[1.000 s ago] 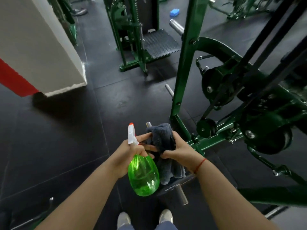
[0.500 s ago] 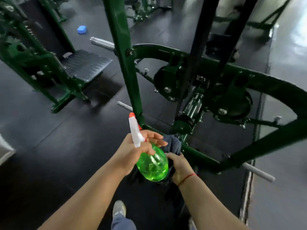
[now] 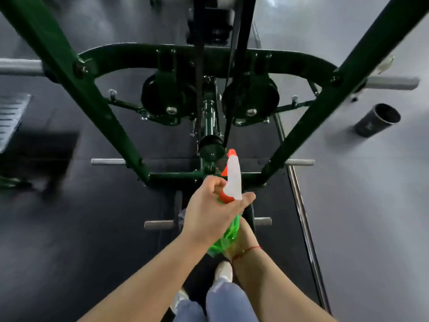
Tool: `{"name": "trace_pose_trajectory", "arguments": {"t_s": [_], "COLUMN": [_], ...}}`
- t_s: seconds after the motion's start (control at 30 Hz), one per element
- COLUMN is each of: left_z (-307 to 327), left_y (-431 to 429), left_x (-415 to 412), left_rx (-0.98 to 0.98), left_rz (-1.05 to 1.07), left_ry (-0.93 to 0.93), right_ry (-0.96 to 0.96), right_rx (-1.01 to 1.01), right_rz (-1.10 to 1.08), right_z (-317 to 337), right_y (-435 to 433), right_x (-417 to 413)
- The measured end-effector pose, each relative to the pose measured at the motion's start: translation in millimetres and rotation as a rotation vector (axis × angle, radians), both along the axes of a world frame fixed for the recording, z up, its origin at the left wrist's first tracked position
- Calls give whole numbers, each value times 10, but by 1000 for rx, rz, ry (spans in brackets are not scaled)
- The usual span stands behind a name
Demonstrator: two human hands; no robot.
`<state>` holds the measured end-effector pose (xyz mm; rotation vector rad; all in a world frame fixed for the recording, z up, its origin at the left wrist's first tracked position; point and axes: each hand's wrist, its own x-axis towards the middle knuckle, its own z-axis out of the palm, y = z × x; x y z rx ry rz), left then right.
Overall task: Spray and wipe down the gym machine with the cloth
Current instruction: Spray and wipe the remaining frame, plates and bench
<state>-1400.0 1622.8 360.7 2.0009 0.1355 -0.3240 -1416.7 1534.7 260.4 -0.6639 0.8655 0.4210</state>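
Note:
My left hand (image 3: 213,210) grips the neck of a spray bottle (image 3: 232,180) with a white head, an orange nozzle and a clear green body. The nozzle points at the low middle of the green gym machine (image 3: 209,52). My right hand (image 3: 245,238), with a red string at the wrist, sits under and behind the bottle, and its fingers are mostly hidden. Only a grey sliver of the cloth (image 3: 182,214) that it holds shows left of my left hand.
Two slanted green posts (image 3: 97,112) rise on either side of me. Black belts (image 3: 199,66) and two black pulleys (image 3: 167,96) sit in the middle. Silver pegs (image 3: 106,161) stick out sideways. A black cylinder (image 3: 377,119) stands on the grey floor at right.
My view has swung right until it faces the machine squarely. My left hand has raised the bottle and aimed it at the frame, and my right hand with the cloth has dropped behind it.

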Motion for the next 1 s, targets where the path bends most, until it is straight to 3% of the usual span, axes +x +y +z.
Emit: {"name": "trace_pose_trajectory", "arguments": {"t_s": [0.1, 0.23, 0.37, 0.47, 0.7, 0.9, 1.0], "left_z": [-108, -279, -380, -514, -1111, -1829, -2225], "left_y": [-98, -96, -109, -95, 140, 530, 791], "left_x": [41, 175, 402, 533, 706, 618, 509], "left_rx": [31, 98, -32, -141, -160, -89, -64], "left_rz": [31, -27, -136, -89, -232, -567, -635], "left_ry": [31, 48, 126, 172, 245, 305, 357], "right_ry": [7, 8, 45, 81, 62, 98, 153], "right_rx": [-29, -60, -117, -195, -481, -636, -653], "right_rz": [-170, -159, -146, -119, -225, -611, -814], "right_z": [-311, -385, -568, -604, -813, -1129, -1392], "right_y": [-1, -76, -177, -290, -617, -696, -457], "right_x": [15, 81, 148, 231, 248, -166, -507]}}
